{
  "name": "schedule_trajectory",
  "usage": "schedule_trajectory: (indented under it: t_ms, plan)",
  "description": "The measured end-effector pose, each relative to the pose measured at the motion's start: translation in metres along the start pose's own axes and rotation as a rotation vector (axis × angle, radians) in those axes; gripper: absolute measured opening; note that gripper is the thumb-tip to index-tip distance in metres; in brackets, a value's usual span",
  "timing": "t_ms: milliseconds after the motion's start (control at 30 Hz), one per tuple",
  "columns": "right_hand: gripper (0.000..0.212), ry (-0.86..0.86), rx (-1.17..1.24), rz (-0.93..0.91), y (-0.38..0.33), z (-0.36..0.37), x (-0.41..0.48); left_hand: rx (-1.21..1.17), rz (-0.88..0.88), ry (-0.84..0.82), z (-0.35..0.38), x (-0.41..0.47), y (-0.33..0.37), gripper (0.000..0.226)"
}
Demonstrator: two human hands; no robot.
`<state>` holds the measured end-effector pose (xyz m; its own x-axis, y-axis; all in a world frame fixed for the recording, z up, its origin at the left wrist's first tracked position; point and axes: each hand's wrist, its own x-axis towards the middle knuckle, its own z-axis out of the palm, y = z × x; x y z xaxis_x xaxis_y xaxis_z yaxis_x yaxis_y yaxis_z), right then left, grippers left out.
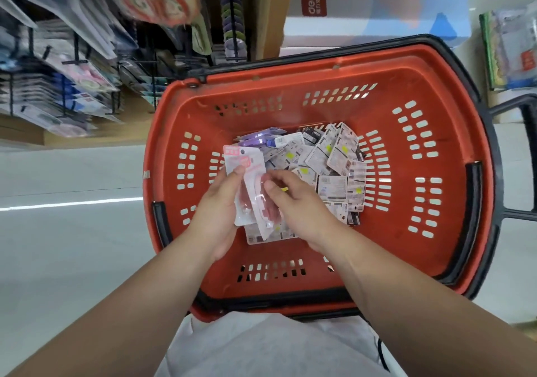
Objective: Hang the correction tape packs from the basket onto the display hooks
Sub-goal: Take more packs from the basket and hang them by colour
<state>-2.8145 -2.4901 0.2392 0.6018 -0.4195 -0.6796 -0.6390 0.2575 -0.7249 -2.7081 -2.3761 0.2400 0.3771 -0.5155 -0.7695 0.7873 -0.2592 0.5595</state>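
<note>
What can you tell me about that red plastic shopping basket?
The red plastic shopping basket is deep, with a rounded rim and rows of small slots through its walls. A black handle lies folded down around the rim. It sits upright and open near the shelves. A heap of white carded packs lies inside. The left hand and right hand hold a pink carded pack above the heap, apparently not touching the basket.

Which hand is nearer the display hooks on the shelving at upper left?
Left. The left hand grips the pink packs over the basket, on the side toward the display hooks; the right hand pinches the same packs, farther right.
</note>
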Motion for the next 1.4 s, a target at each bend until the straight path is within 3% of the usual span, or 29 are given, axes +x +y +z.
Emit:
schedule_trajectory:
  t_ms: [167, 333, 400, 500, 633, 800, 967, 1167, 1300, 1400]
  plan:
    - [0.024, 0.116, -0.070, 0.063, -0.007, 0.003, 0.010, 0.050, 0.017, 0.007, 0.000, 0.002, 0.003, 0.041]
    - [0.026, 0.052, 0.221, 0.178, -0.005, 0.002, 0.024, 0.262, 0.031, 0.008, -0.016, 0.008, 0.001, 0.054]
    - [0.024, 0.181, 0.261, 0.226, -0.001, -0.007, 0.036, 0.293, 0.024, 0.065, -0.023, 0.009, 0.004, 0.053]
    - [0.021, 0.404, 0.178, 0.304, 0.018, -0.025, 0.065, 0.325, 0.064, 0.129, -0.031, 0.008, 0.008, 0.054]
    - [0.035, 0.435, -0.032, 0.379, 0.037, -0.033, 0.105, 0.367, 0.106, 0.157, -0.037, 0.005, 0.016, 0.059]
    - [0.038, 0.436, -0.233, 0.341, 0.036, -0.027, 0.126, 0.370, 0.094, 0.159, -0.036, 0.001, 0.019, 0.052]
    - [0.041, 0.472, -0.095, 0.195, 0.015, -0.035, 0.104, 0.392, 0.100, 0.200, -0.029, 0.003, 0.018, 0.045]
    - [0.039, 0.267, 0.171, 0.114, -0.012, -0.037, 0.037, 0.406, 0.126, 0.125, 0.000, 0.008, 0.004, 0.033]
    - [0.024, 0.082, 0.322, 0.134, -0.021, -0.032, 0.003, 0.375, 0.117, 0.025, 0.023, 0.004, -0.006, 0.049]
    - [0.031, 0.023, 0.348, 0.085, -0.021, -0.036, -0.008, 0.264, 0.089, 0.032, 0.031, 0.001, -0.009, 0.057]
